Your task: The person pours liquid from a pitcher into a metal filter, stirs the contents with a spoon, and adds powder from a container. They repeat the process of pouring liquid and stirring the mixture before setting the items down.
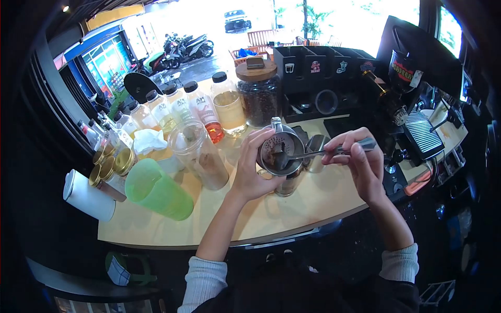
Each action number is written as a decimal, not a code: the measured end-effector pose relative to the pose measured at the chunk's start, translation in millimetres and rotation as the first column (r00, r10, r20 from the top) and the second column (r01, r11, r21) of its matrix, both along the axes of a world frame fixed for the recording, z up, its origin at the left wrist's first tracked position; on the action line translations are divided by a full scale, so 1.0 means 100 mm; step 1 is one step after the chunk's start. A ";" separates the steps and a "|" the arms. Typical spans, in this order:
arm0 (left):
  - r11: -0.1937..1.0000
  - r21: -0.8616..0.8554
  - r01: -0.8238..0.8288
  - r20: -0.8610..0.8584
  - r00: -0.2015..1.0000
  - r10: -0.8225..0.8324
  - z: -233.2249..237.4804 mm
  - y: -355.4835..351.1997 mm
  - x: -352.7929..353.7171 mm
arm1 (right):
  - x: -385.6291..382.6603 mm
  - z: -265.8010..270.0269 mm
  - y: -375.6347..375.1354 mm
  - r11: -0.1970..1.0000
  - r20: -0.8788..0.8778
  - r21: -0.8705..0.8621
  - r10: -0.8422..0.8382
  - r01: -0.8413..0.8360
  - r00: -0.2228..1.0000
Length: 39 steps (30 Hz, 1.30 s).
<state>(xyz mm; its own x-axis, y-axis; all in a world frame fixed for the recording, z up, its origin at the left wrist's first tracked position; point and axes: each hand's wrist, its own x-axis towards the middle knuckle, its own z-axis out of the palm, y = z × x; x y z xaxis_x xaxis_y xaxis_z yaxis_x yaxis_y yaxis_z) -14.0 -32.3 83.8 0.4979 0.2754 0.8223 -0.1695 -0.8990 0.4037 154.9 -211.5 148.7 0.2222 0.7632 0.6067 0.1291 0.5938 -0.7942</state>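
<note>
My left hand (254, 166) grips a small steel pitcher (282, 151) at mid-counter, holding it by its side and tilting its mouth toward me. My right hand (360, 156) pinches the handle of a metal spoon (313, 153), whose bowl reaches into the pitcher's mouth. Dark residue coats the inside of the pitcher. A second steel cup (315, 148) stands just behind the spoon, partly hidden.
A wooden counter (292, 214) carries a green plastic pitcher (156, 190), a clear jar (198, 154), a row of bottles (201, 107), a coffee-bean jar (259, 94) and gold-lidded tins (112, 164). An espresso machine (422, 130) stands at right. A white roll (86, 195) lies at left.
</note>
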 end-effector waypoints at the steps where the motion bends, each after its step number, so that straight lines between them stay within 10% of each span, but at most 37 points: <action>1: 0.999 -0.031 0.006 -0.007 1.000 -0.006 0.00 -0.01 0.02 | -0.01 -0.02 0.00 0.999 0.036 0.016 -0.033 0.033 0.999; 17: 1.000 -0.026 -0.012 0.075 0.997 0.014 -0.14 0.00 0.28 | 0.21 -0.24 -0.20 0.959 -0.267 0.049 -0.257 0.280 0.929; 24: 0.997 -0.014 -0.078 0.152 0.985 0.080 -0.17 0.01 0.23 | 0.49 -0.27 -0.41 0.895 -0.115 0.192 -0.387 0.402 0.915; 39: 0.999 -0.024 -0.040 0.197 0.979 0.044 -0.21 0.01 0.26 | 0.81 -1.66 -0.32 0.923 -0.251 -0.383 -0.146 0.041 0.957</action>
